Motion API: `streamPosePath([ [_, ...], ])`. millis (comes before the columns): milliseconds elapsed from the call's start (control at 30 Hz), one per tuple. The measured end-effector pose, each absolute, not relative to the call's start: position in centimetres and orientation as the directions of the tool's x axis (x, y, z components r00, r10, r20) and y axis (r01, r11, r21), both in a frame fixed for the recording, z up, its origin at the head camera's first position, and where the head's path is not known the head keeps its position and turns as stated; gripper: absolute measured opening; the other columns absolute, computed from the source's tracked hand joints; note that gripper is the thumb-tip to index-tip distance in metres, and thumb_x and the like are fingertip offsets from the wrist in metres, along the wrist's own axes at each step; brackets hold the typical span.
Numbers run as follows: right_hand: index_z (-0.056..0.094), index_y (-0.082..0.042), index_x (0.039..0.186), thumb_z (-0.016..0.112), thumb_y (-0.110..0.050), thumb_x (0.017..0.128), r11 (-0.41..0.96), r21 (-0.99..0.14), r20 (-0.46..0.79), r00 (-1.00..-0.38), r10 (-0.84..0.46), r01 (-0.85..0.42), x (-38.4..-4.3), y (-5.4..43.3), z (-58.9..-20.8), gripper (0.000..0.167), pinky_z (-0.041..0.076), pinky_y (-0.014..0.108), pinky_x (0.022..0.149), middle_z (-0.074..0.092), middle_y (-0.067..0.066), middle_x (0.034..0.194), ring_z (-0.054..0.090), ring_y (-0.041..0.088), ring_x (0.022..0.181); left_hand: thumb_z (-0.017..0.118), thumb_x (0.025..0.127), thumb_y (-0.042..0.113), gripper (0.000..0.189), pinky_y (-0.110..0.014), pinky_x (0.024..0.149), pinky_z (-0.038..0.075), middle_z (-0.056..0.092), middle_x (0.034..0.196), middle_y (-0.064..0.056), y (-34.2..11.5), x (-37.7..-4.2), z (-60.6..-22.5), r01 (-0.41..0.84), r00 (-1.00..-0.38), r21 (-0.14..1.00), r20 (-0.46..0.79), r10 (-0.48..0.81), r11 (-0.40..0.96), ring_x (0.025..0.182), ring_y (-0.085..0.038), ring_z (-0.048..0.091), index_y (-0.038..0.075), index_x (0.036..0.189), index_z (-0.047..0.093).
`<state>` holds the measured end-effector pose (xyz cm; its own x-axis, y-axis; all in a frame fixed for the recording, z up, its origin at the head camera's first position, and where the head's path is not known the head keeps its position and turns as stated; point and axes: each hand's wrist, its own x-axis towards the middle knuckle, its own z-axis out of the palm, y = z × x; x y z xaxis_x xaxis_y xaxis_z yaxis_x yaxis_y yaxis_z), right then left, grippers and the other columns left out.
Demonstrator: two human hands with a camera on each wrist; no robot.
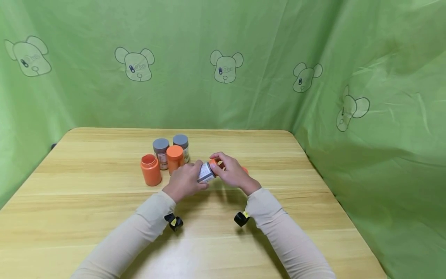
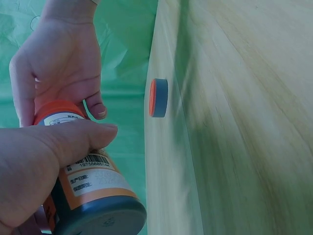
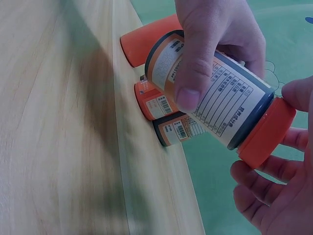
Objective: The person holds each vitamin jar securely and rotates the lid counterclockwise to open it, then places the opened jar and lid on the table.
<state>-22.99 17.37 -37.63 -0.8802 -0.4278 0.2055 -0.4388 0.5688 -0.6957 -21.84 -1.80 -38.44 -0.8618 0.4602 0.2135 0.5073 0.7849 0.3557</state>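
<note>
Tilted above the table, a dark grey jar (image 1: 206, 173) with a white and orange label is gripped round its body by my left hand (image 1: 184, 180). An orange cap (image 3: 268, 132) sits on the jar's upper end. My right hand (image 1: 231, 170) pinches that cap, its thumb on one side and fingertips on the other, as the right wrist view shows. The left thumb (image 2: 93, 134) lies across the label. On the table beyond the right hand rests a loose grey cap (image 2: 164, 98) with an orange inside, mostly hidden by that hand in the head view.
Left of my hands stand an orange jar without a lid (image 1: 151, 174), an orange-lidded jar (image 1: 175, 154) and two grey-lidded jars (image 1: 161, 146) (image 1: 180, 140). The wooden table (image 1: 87, 217) is bordered by green curtains (image 1: 188, 97) at the back and right.
</note>
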Motion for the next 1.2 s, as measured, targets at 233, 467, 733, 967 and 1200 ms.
streamPosePath([
  [233, 0.053, -0.002, 0.125, 0.050, -0.027, 0.101, 0.593, -0.667, 0.234, -0.882, -0.408, -0.451, -23.11, 17.33, -37.82, 0.034, 0.050, 0.032, 0.067, 0.062, 0.017, 0.113, 0.060, 0.027, 0.081, 0.083, 0.076, 0.036, 0.062, -0.035, 0.059, 0.050, 0.064, 0.091, -0.010, -1.81, -21.94, -38.46, 0.506, -0.863, 0.355, 0.208, 0.461, 0.786, 0.070, -0.020, 0.059, 0.004, 0.121, 0.055],
  [467, 0.053, -0.004, 0.124, 0.050, -0.027, 0.102, 0.604, -0.665, 0.220, -0.887, -0.405, -0.440, -23.02, 17.40, -37.88, 0.032, 0.048, 0.031, 0.063, 0.062, 0.016, 0.111, 0.057, 0.022, 0.072, 0.083, 0.076, 0.036, 0.063, -0.034, 0.058, 0.050, 0.064, 0.092, -0.010, -1.66, -21.81, -38.50, 0.501, -0.866, 0.355, 0.199, 0.459, 0.789, 0.070, -0.020, 0.059, 0.004, 0.122, 0.055],
  [733, 0.051, -0.003, 0.128, 0.049, -0.025, 0.101, 0.570, -0.689, 0.213, -0.877, -0.431, -0.447, -22.87, 17.49, -37.68, 0.035, 0.051, 0.033, 0.070, 0.060, 0.016, 0.114, 0.059, 0.029, 0.087, 0.083, 0.076, 0.036, 0.063, -0.034, 0.059, 0.050, 0.064, 0.092, -0.011, -1.66, -21.91, -38.46, 0.496, -0.869, 0.358, 0.190, 0.458, 0.792, 0.070, -0.020, 0.059, 0.004, 0.122, 0.054],
  [967, 0.052, -0.002, 0.126, 0.049, -0.025, 0.101, 0.570, -0.682, 0.230, -0.874, -0.428, -0.459, -22.88, 17.54, -37.71, 0.034, 0.051, 0.034, 0.071, 0.061, 0.016, 0.114, 0.060, 0.029, 0.086, 0.083, 0.076, 0.036, 0.063, -0.034, 0.060, 0.051, 0.064, 0.093, -0.010, -1.64, -21.97, -38.46, 0.496, -0.868, 0.363, 0.185, 0.460, 0.789, 0.071, -0.019, 0.059, 0.004, 0.122, 0.054],
  [1200, 0.053, -0.004, 0.123, 0.049, -0.029, 0.102, 0.607, -0.662, 0.225, -0.889, -0.399, -0.440, -22.90, 17.49, -37.57, 0.033, 0.046, 0.030, 0.059, 0.062, 0.016, 0.109, 0.056, 0.023, 0.066, 0.083, 0.076, 0.036, 0.063, -0.034, 0.059, 0.051, 0.064, 0.093, -0.010, -1.68, -21.97, -38.40, 0.498, -0.867, 0.358, 0.193, 0.460, 0.789, 0.071, -0.019, 0.059, 0.004, 0.122, 0.055],
])
